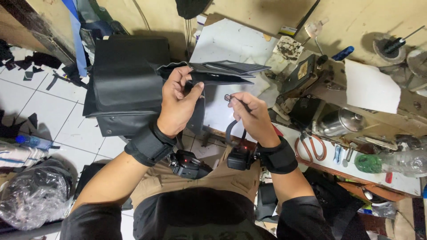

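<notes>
Midway, it seems: a black leather wallet-like piece held open, with a small tool brought up beside it.

Left of the left hand [178, 100] hangs a large black leather bag [126, 84], its panels looking already joined. That hand is closed on the near edge of the black folded leather piece with layered pockets [227, 72], thumb pressing from below, so the piece sits just above and to the right of the fingers. The right hand [251, 118] pinches a thin black tool with a small ring end [231, 98], raised just below the piece without touching it. Right of this hand lie red-handled scissors [310, 149] on the pale cluttered workbench [373, 89]. Judging by this, the pockets are assembled and finishing work is left.
</notes>
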